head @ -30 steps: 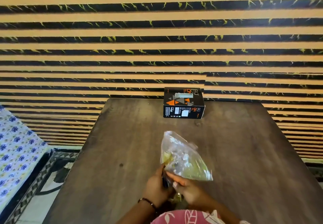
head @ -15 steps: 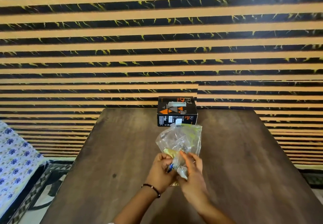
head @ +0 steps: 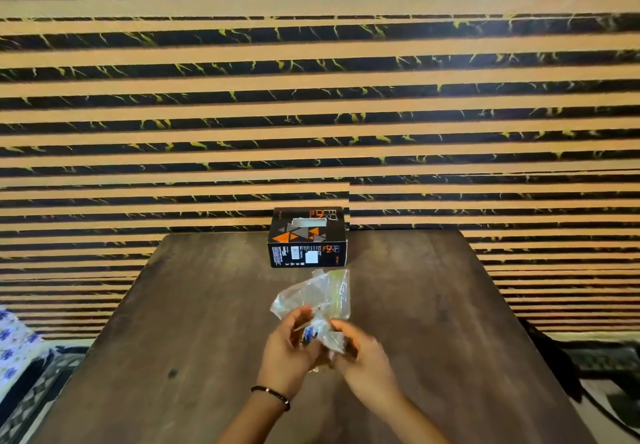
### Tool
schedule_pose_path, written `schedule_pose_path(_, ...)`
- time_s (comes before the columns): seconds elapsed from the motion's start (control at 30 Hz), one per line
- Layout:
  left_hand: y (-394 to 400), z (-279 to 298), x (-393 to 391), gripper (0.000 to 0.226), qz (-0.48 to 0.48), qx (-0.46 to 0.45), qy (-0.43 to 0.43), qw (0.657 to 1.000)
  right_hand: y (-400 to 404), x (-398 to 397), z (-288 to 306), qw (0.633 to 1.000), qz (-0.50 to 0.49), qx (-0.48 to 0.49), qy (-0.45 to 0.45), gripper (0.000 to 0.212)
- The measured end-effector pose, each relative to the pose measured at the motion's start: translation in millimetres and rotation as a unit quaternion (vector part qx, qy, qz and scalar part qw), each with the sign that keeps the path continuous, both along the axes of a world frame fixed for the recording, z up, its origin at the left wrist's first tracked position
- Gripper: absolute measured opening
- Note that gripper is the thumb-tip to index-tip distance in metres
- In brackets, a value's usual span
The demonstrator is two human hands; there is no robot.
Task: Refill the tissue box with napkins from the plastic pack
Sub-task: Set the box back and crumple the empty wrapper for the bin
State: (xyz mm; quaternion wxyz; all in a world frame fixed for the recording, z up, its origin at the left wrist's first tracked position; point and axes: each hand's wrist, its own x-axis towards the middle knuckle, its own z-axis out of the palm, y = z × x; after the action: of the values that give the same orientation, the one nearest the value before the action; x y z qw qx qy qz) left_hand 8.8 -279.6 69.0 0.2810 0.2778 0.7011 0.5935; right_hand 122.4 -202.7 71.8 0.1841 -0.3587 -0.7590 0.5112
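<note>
Hands (head: 287,346) (head: 363,353) over near-centre of table (head: 433,322), both on plastic pack (head: 313,300). Left hand: fingers curled round left side of pack's lower end, thumb up against the film, grips it. Right hand: fingers and thumb pinched on crumpled lower-right end of pack, just beside the left; the two hands nearly touching. Thin dark bracelet (head: 272,396) on left wrist.

Pack: clear, crinkly film w/ yellowish tint on right side, held up off the wood, tilted, top end pointing far & slightly right. Small blue-white bit visible between the hands, too blurred to say what. Contents of pack hard to make out through the glare; can't tell whether pack is torn open yet.

Box (head: 307,237): black w/ orange & grey triangles, upright at far edge of table, centre, just beyond the pack's top end but apart from it. Long pale slot in top face, facing up. Barcode & white label on near side. Nothing sticking out of slot.

Table: dark brown wood, worn, small dark spot near left. Wall (head: 311,114) behind: horizontal orange & black-marbled stripes. Blue-flowered cloth (head: 14,343) at far left edge, lower than tabletop. Patterned floor (head: 609,367) at right, partly in shadow.
</note>
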Motion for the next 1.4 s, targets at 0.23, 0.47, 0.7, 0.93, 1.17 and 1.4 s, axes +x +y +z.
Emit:
schedule_pose_path(0.23, -1, 4, 21, 0.034, 0.009, 0.001, 0.049, 0.999, -10, 13, 1, 0.972, -0.145, -0.102, 0.157, 0.053)
schedule_pose_path(0.47, -23, 20, 27, 0.028, -0.058, 0.034, 0.07, 0.995, -28, 25, 7, 0.98, -0.107, -0.116, 0.117, 0.044)
schedule_pose_path(0.7, -57, 18, 23, 0.065, 0.021, 0.039, 0.101, 0.994, -67, 25, 16, 0.974, -0.141, -0.079, 0.162, 0.039)
schedule_pose_path(0.93, -128, 16, 17, 0.051, -0.134, -0.004, 0.061, 0.989, -131, 27, 8, 0.99, -0.099, 0.002, 0.103, 0.048)
schedule_pose_path(1.17, -165, -5, 56, 0.036, -0.161, 0.022, -0.023, 0.986, -187, 72, -9, 0.979, -0.194, 0.028, 0.059, 0.077)
schedule_pose_path(1.4, -180, -7, 118, 0.045, -0.157, 0.028, -0.029, 0.987, -202, 131, -13, 0.972, -0.187, -0.073, 0.123, 0.036)
